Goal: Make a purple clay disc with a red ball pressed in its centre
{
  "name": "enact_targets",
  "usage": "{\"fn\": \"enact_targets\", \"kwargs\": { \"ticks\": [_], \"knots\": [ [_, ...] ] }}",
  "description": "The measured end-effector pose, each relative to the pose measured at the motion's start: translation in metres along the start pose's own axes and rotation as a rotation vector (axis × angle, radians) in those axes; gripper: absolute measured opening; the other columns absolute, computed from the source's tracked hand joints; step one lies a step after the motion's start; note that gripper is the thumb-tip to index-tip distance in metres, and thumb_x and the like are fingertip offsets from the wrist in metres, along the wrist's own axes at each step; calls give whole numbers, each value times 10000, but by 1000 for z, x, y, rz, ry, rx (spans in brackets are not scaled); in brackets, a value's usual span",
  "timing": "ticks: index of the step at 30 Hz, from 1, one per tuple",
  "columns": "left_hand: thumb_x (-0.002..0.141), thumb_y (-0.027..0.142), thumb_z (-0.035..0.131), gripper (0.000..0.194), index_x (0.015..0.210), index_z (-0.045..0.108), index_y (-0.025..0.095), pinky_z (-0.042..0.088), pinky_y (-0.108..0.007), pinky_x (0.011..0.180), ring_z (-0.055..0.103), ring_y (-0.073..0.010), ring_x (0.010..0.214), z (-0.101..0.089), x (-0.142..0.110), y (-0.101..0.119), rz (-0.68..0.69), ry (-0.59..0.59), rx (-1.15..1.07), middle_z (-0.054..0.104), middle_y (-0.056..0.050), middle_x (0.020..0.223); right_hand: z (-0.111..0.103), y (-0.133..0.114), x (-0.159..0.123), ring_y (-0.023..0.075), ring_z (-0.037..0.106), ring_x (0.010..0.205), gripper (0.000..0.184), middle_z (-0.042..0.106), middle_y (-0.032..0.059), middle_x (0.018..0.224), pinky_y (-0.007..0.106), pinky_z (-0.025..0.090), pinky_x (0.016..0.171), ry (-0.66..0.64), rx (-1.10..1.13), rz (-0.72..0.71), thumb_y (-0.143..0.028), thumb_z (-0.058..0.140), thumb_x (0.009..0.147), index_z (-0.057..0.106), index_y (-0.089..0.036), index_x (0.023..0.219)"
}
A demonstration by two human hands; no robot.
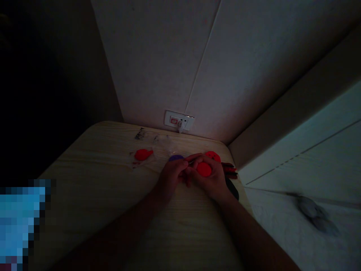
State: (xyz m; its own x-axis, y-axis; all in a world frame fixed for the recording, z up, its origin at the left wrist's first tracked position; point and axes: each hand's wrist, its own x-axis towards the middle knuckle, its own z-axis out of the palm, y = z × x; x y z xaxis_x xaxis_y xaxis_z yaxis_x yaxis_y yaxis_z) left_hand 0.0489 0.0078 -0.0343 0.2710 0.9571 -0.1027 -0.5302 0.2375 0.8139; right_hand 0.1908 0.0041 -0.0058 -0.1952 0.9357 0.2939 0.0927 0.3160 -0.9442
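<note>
My right hand (210, 180) is curled around a smooth red round lump (204, 169), which shows between thumb and fingers. Its fingertips meet those of my left hand (172, 175), which is closed in a pinch. What the left fingers hold is too dark to make out. Just behind the left hand a purple round thing (176, 157) shows in part. Beyond the right hand lies a red disc-like piece (213, 156) with dark marks, partly covered by the fingers.
On the wooden tabletop (113, 195), a red lump (143, 154) rests on clear crumpled plastic at the left. Red and dark strips (230, 171) and a dark rounded object (232, 189) lie at the right edge. A wall socket (179, 121) with a plug stands behind.
</note>
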Motion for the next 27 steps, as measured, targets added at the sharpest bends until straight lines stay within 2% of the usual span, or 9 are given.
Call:
{"fn": "enact_targets", "kwargs": {
  "ticks": [3,7,10,13,15,18,22,24,27],
  "knots": [
    [764,438,668,297,687,631,153,457,-261,461,548,-132,483,0,0,0,6,-7,12,594,0,572,1,0,0,133,657,631,277,718,58,1048,273,590,508,-3,34,19,-370,833,815,626,-207,728],
    [781,476,657,331,709,645,153,468,-277,481,557,-146,499,-1,0,-1,-14,-27,2,603,-10,575,1,0,-1,137,644,615,291,711,63,1039,276,573,489,-3,19,33,-383,825,817,607,-212,727],
    [787,513,670,360,740,664,157,475,-289,502,576,-161,528,-1,0,-1,-23,-64,37,614,-11,601,0,0,-1,189,691,820,236,709,67,1050,312,602,687,25,-104,-68,-302,818,815,606,-219,757],
    [751,440,747,295,762,691,150,480,-278,581,608,-162,609,2,-3,3,11,-75,168,655,-17,660,-1,2,-1,238,662,1052,239,679,78,1153,370,559,911,1,-219,-189,-211,813,775,632,-235,929],
    [713,372,784,247,772,703,145,486,-276,650,633,-169,676,4,-4,7,26,-51,231,692,-24,713,-3,4,0,249,642,1097,328,655,87,1196,383,536,946,-44,-245,-228,-182,796,764,630,-246,1040],
    [696,331,779,212,775,706,148,474,-274,669,624,-167,697,4,-4,9,53,-23,252,693,-17,727,-6,4,1,257,636,1107,359,656,88,1192,399,524,964,-81,-240,-243,-171,800,755,654,-251,1073],
    [672,254,730,153,786,712,153,450,-272,640,593,-161,670,1,-3,7,55,-144,269,664,-3,709,-10,0,4,270,643,1140,397,659,100,1245,420,520,992,-171,-208,-218,-211,870,729,700,-251,1086],
    [663,226,707,149,794,716,155,450,-277,644,601,-167,676,1,-4,8,46,-202,284,662,-6,710,-11,-3,4,273,647,1167,374,652,103,1277,423,519,1009,-226,-196,-210,-234,873,749,723,-257,1090],
    [657,225,726,160,803,721,158,475,-288,668,633,-185,723,1,-5,10,42,-209,278,693,-23,768,-10,-5,2,273,659,1165,226,658,94,1272,424,526,1011,-246,-153,-196,-244,862,772,752,-254,969]
  ]
}}
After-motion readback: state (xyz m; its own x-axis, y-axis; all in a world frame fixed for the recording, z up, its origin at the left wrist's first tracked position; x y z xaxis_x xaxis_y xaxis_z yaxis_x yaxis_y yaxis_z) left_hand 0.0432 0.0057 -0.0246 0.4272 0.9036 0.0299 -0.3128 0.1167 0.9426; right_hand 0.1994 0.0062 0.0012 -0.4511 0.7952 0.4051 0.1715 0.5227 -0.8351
